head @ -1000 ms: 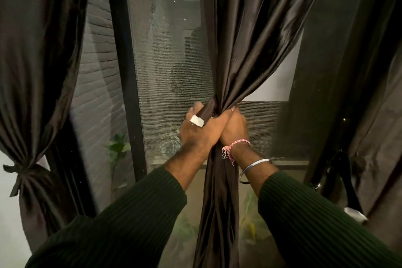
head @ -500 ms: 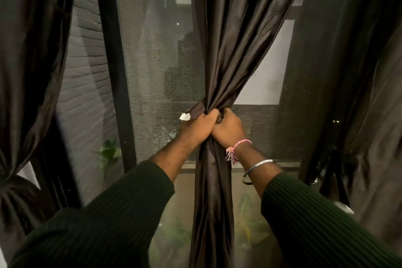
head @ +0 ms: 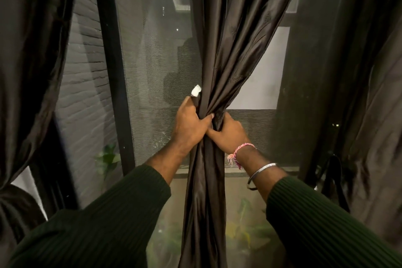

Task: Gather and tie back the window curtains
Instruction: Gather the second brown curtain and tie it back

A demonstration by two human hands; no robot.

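Because a tie only holds on a narrow waist of cloth, both hands are clenched on the middle curtain (head: 217, 54) at the centre of the view, squeezing its folds into one rope. At nine o'clock, the left curtain (head: 32, 61) hangs already cinched low down, so it looks finished. Next comes the window frame post (head: 113, 72), with the insect screen (head: 156, 76) behind it. The left hand (head: 191, 123) wraps its fingers round the bundle from that side and also seems to hold a dark tie strap whose white tag (head: 196, 90) sticks up just above the knuckles, probably kept ready for fastening. Touching it, the right hand (head: 228, 131) grips the same waist from the other side, steadying the gather. At three o'clock, the right curtain (head: 359, 93) hangs loose, likely still to do.
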